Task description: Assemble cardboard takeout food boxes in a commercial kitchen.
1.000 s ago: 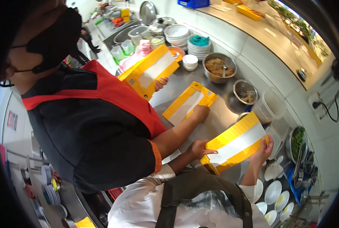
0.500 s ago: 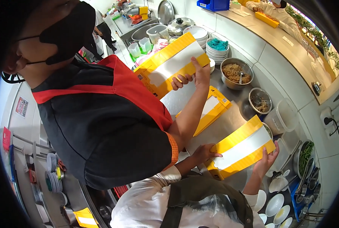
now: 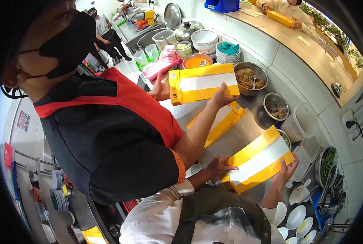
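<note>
The person's left hand is clamped on the left end of a yellow-and-white carton, with the thumb lying on its white face; the right hand holds the opposite edge, its thumb also in front. Behind the carton the fingers are partly hidden, so their exact grip cannot be told. The two hands are apart, with the carton tilted between them, over the steel tabletop.

Compared with half a second ago, this carton has hardly changed its pose. The clearer change is beside it: the co-worker has turned a similar carton so that it stands more level, with the near hand at its right end and the far hand by its left end. One second ago, that near hand was down at a third carton, which now lies on the tabletop, held by nobody.

For the work in hand, this seems to mean that the person's own carton is only kept steady, while the co-worker's one is being actively handled.
</note>
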Available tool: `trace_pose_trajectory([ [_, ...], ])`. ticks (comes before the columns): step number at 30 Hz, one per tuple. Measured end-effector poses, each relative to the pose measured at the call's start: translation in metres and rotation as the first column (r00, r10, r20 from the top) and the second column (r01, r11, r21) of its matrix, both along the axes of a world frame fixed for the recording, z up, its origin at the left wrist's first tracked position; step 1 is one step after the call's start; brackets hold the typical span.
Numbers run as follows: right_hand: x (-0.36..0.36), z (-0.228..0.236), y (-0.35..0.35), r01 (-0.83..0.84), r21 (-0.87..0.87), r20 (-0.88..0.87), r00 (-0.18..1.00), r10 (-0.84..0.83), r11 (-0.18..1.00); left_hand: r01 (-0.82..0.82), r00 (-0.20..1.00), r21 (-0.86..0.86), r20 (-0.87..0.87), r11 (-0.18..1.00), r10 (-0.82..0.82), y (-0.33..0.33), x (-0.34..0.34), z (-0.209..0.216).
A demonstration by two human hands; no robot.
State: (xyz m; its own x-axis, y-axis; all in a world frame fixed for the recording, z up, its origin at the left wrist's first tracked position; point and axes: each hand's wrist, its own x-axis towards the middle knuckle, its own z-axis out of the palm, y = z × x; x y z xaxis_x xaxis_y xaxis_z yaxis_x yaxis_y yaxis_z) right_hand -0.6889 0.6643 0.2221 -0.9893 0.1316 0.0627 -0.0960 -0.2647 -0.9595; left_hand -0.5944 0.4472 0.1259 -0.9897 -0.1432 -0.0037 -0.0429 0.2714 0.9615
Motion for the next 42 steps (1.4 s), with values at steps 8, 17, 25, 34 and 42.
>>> trace_pose_trajectory([
  [8,0.001,-0.007,0.007,0.029,-0.001,-0.013,0.999,-0.029,1.0,0.056,0.996,-0.06,0.079,0.997,-0.051,-0.002,-0.002,0.011],
  [17,0.002,-0.008,0.01,0.037,0.035,-0.005,0.999,-0.037,0.999,0.031,0.999,-0.077,0.024,0.997,-0.03,-0.001,0.0,0.013],
  [25,-0.003,-0.007,0.005,0.006,0.009,-0.009,1.0,-0.006,1.0,0.06,0.994,-0.16,0.096,0.985,-0.045,-0.005,-0.004,0.017],
  [34,-0.003,-0.012,0.007,-0.003,0.007,-0.016,1.0,0.003,1.0,0.067,0.992,-0.032,0.108,0.997,-0.063,-0.002,0.001,0.039],
  [42,0.009,0.007,0.003,0.036,-0.092,0.027,0.999,-0.034,0.995,0.044,0.997,-0.136,0.068,0.99,-0.035,0.004,-0.004,0.009],
])
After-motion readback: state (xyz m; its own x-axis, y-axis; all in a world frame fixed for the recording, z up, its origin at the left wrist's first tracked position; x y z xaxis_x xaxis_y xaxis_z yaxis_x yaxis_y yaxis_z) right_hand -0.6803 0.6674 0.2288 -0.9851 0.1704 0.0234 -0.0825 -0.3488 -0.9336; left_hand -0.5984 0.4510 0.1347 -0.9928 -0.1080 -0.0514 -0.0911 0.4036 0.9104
